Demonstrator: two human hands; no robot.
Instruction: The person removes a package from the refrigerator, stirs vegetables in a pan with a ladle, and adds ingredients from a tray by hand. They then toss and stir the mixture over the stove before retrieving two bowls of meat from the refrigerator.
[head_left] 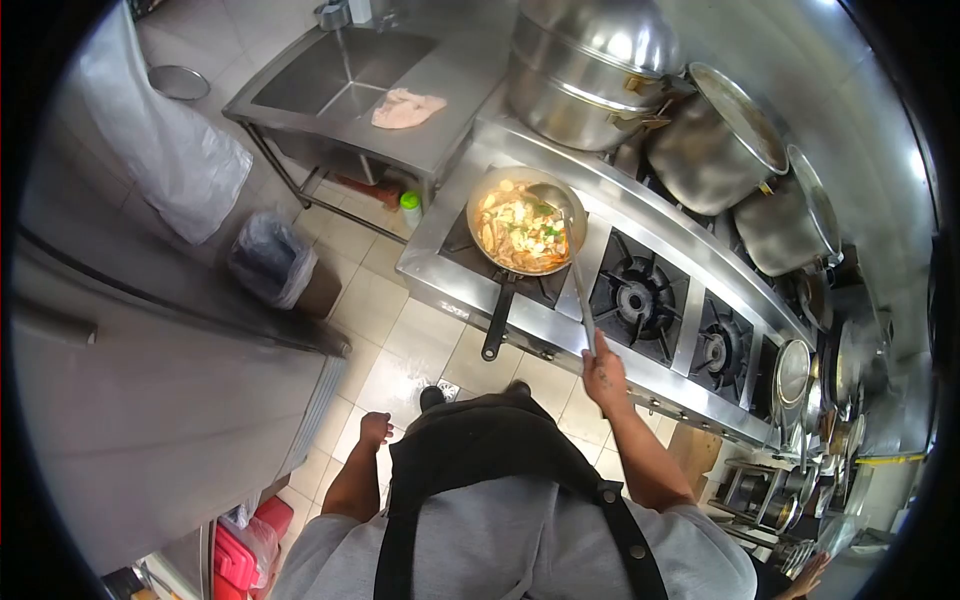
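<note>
My right hand (604, 376) is wrapped round the handle of a long metal ladle (581, 290). The ladle's bowl rests inside a frying pan (528, 221) at the pan's far right side. In the pan is a stew-like food (515, 225) with pale chunks, green bits and orange sauce. The pan sits on the leftmost burner, its black handle (499, 318) pointing toward me with no hand on it. My left hand (376, 429) hangs low at my left side, fingers curled, with nothing visible in it, away from the stove.
Gas burners (634, 298) continue rightward along the stove. Large steel pots (715, 145) line the back. At the left, water runs into a sink (340, 75) beside a pink cloth (407, 108). A lined bin (272, 260) stands below. Another person's hand (812, 574) shows at lower right.
</note>
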